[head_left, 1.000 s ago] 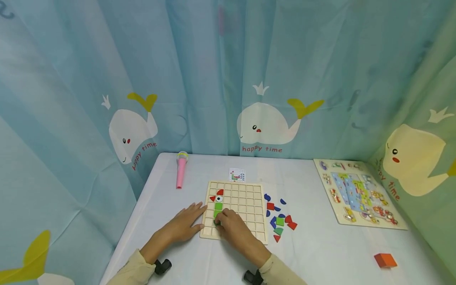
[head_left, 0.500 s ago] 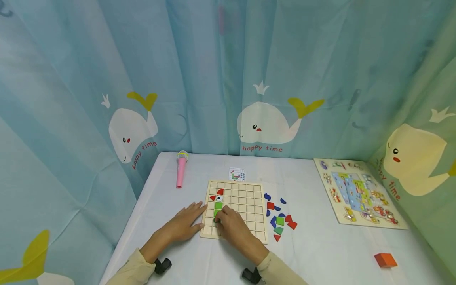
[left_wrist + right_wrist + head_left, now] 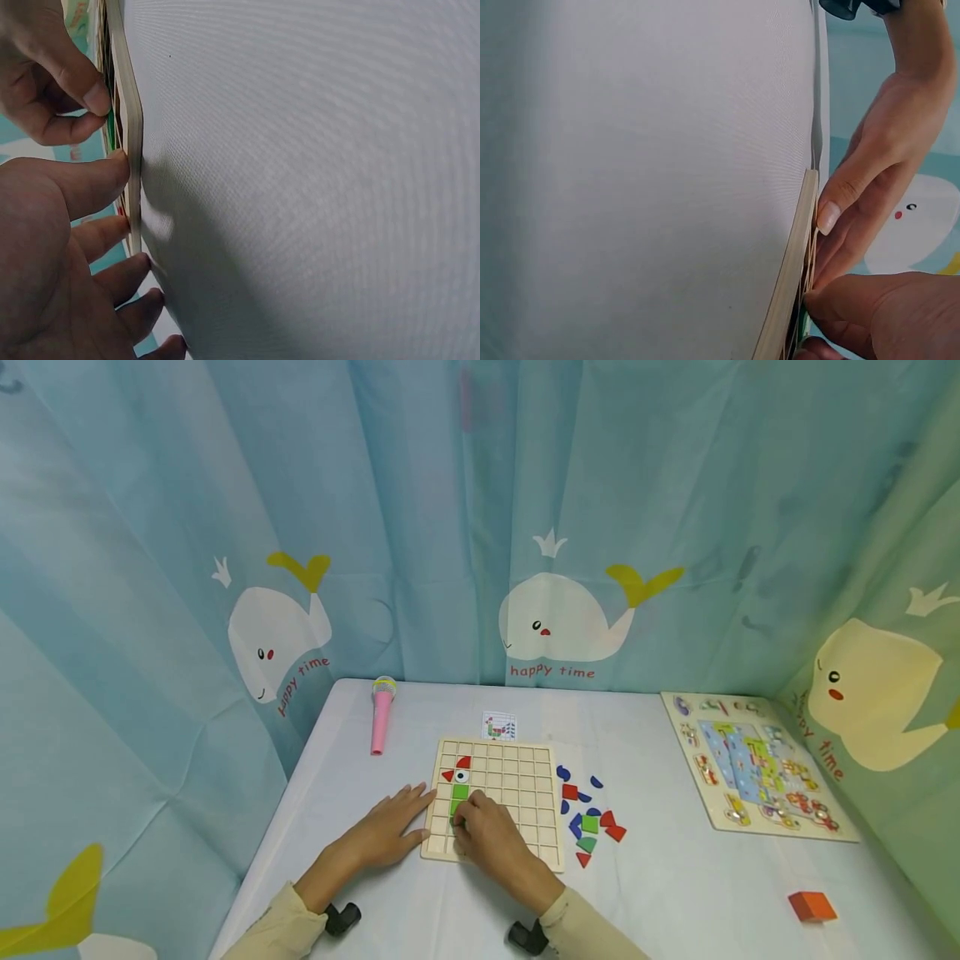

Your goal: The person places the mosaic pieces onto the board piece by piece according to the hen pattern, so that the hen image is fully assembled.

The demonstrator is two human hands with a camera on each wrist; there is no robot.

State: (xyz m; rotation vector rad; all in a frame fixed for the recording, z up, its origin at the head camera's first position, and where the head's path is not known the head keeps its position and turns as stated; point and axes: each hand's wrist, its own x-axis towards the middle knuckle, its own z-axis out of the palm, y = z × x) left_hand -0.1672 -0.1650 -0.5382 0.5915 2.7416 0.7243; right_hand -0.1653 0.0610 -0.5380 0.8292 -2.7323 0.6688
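Observation:
My right hand [image 3: 491, 839] pinches a small dark green puzzle piece [image 3: 112, 129] between thumb and fingers, down at the lower left of the wooden grid board [image 3: 521, 793]. Most of that piece is hidden by the fingers in the head view. Just above it on the board run green squares [image 3: 460, 792], a white eye piece [image 3: 462, 776], a red triangle [image 3: 447, 775] and a red quarter-round piece [image 3: 464, 762]. With fingers spread and fairly straight, my left hand [image 3: 387, 831] rests at the board's left edge, its thumb and fingertips touching the rim.
Loose blue, red and green pieces [image 3: 589, 824] lie right of the board. A pattern card [image 3: 498, 727] lies behind it, and a pink toy microphone [image 3: 382, 718] at back left. Farther right are a picture puzzle board [image 3: 750, 764] and an orange block [image 3: 812, 907].
My right hand has shifted very slightly away from me at the same spot, and less of the dark green piece shows under its fingers. The left hand stays put.

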